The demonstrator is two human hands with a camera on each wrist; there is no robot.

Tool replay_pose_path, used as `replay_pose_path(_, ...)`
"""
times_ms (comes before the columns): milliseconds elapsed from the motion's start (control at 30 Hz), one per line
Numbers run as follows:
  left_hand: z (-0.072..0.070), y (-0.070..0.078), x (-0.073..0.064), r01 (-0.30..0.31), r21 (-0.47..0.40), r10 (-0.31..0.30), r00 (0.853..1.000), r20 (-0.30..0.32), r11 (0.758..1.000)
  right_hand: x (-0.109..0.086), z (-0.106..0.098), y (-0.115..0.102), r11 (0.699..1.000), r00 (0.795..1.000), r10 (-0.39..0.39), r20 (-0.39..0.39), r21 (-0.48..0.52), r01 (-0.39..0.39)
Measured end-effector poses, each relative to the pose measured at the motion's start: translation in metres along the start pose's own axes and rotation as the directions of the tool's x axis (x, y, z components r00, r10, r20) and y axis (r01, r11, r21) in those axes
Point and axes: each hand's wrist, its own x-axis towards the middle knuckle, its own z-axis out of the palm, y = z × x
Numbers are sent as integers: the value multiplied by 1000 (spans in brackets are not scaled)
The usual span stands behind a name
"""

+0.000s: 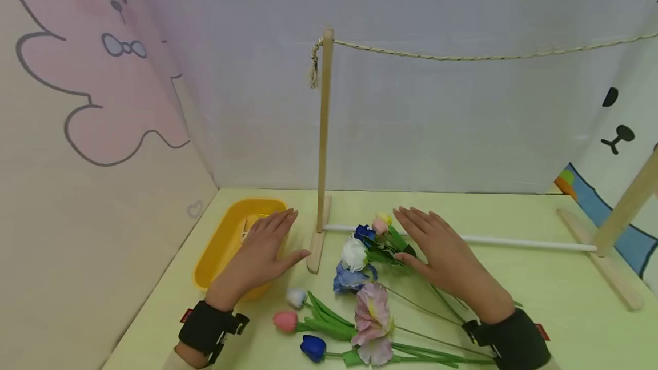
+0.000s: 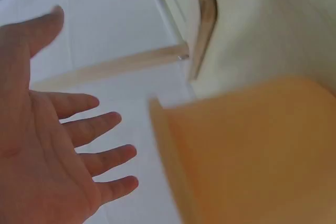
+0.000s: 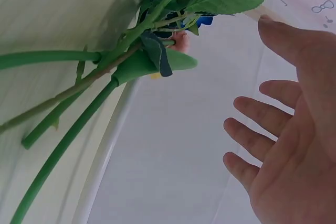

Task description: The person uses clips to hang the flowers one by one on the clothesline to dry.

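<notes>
My left hand [image 1: 263, 254] is held over the right side of a yellow basin [image 1: 208, 261], fingers straight and thumb out, with nothing in it. Over the stems of the artificial flowers my right hand [image 1: 441, 253] spreads its straight fingers, also bare. Between and below the hands lie a white flower [image 1: 354, 254], a light blue flower [image 1: 349, 277], a large pink-purple flower [image 1: 371, 313], a pink tulip [image 1: 285, 321], a dark blue tulip [image 1: 313, 348] and a white tulip [image 1: 296, 297]. Green stems and leaves [image 3: 226, 1] show beside the right hand in the right wrist view.
A wooden post [image 1: 325, 130] on a flat foot stands behind the flowers. A rope [image 1: 442, 58] runs from its top to the right. Low down, a white rod [image 1: 529, 243] joins it to a second wooden post [image 1: 627, 204]. Small light brown items [image 1: 248, 226] lie in the basin.
</notes>
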Motion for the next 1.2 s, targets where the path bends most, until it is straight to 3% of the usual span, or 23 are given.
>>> replay_pose_path(133,2,-20,-13,-13,-18,11,997,-70,1000,-3,3,-7,1000,1000,-22,-15,11,22)
replay_pose_path(267,0,-36,-16,-80,-81,64,981,-183,993,-1,2,-10,999,998,-39,-53,0,39)
replay_pose_path(367,-2,-45,-19,-94,-90,74,976,-206,991,1,1,-12,998,996,-55,-77,-6,55)
replay_pose_path(633,6,-66,-22,-85,-30,80,988,-134,996,2,-2,-17,998,996,-58,-65,-10,58)
replay_pose_path(900,10,-81,-28,-30,-77,28,999,-34,997,0,-3,-21,999,998,-44,-45,27,45)
replay_pose_path(1200,12,-92,-33,-12,-82,17,998,57,997,-6,-4,-21,997,997,-48,-67,60,52)
